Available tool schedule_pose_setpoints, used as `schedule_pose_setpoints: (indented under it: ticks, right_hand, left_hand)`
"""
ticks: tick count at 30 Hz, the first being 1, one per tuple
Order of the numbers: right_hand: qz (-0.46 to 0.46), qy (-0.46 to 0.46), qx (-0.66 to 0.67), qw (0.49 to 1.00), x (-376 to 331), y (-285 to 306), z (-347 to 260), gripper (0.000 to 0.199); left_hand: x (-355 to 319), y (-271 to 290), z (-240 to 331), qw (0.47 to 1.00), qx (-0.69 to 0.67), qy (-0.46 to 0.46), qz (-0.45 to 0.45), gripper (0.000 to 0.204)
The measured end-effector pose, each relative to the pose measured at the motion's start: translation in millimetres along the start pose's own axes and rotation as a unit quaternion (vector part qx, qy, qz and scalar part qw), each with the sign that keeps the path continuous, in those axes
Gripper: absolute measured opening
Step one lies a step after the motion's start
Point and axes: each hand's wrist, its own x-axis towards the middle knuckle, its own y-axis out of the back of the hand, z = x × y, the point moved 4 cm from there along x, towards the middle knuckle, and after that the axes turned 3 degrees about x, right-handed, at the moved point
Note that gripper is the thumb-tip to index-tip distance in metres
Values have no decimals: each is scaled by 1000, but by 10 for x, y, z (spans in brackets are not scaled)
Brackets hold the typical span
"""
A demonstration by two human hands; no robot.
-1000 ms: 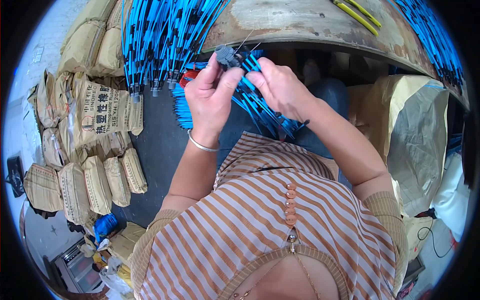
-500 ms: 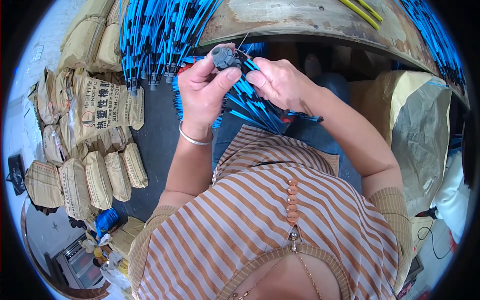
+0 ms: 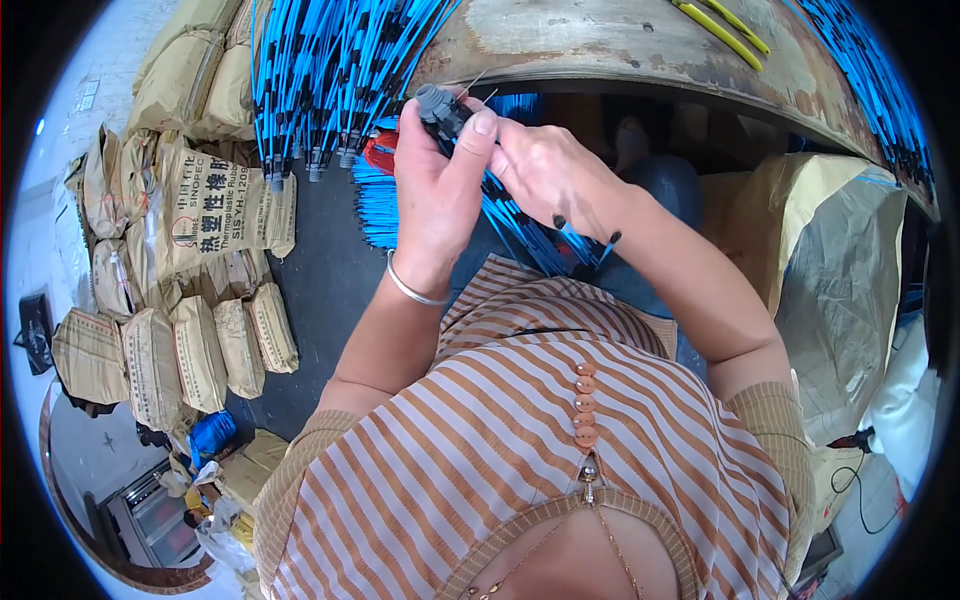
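From where I stand, a worn wooden tabletop with a curved edge [image 3: 600, 45] spans the far side, with slim yellow handles [image 3: 722, 35] lying on it. A bundle of thin blue strands with black sleeves [image 3: 345, 85] overhangs its far left end, and another bundle of blue strands [image 3: 872, 95] lies at the far right. Stacked brown paper sacks [image 3: 225, 210] crowd the left; a large open brown paper sack with a grey lining [image 3: 835, 290] stands on the right. A glossy red object [image 3: 380, 150] sits just left of the work, partly covered by the left hand [image 3: 435, 195], which wears a silver metal bangle [image 3: 408, 283] at the wrist.

The dark grey ribbed plastic connector [image 3: 438, 106] is up near the table's edge, tilted, clamped between the left thumb and fingers. The right hand [image 3: 548, 168] has its thumb and fingertips drawn together just right of it; the left thumb hides their tips, so I cannot tell what they pinch. Loose blue strands with dark ends [image 3: 520, 228] hang below the right hand.

I count one connector, one bangle, two yellow handles and five small sacks in the near left row; the strands are too tangled to count
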Motion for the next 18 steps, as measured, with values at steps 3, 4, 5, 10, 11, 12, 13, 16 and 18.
schedule_pose_setpoints:
  ticks: [3, 4, 5, 10, 11, 12, 13, 16, 18]
  right_hand:
    - [87, 45, 20, 995, -121, -27, -57, 19]
    - [131, 66, 29, 989, -175, -36, -70, 20]
    - [131, 67, 30, 989, -220, -75, -58, 20]
    - [244, 139, 92, 955, -409, -47, 2, 12]
    - [231, 144, 92, 958, -410, -41, 8, 10]
    - [217, 149, 91, 960, -410, -34, 14, 9]
    - [217, 147, 91, 961, -408, -7, 25, 9]
    - [104, 113, 113, 982, -335, 6, 51, 9]
    - [88, 98, 122, 984, -312, -5, 45, 10]
  left_hand:
    - [-4, 29, 8, 998, -39, 18, -40, 23]
    - [-11, 26, 10, 996, -59, 28, -61, 24]
    - [-23, 29, 26, 996, -57, 27, -61, 24]
    - [-78, -18, 62, 985, -90, 19, -148, 28]
    - [-86, -20, 59, 980, -96, 5, -176, 29]
    - [-96, -20, 58, 974, -101, -9, -202, 31]
    - [-92, 3, 41, 974, -102, -7, -202, 31]
    - [-89, 42, 43, 964, -73, -49, -251, 33]
    - [-107, 62, 57, 968, -70, -43, -236, 30]
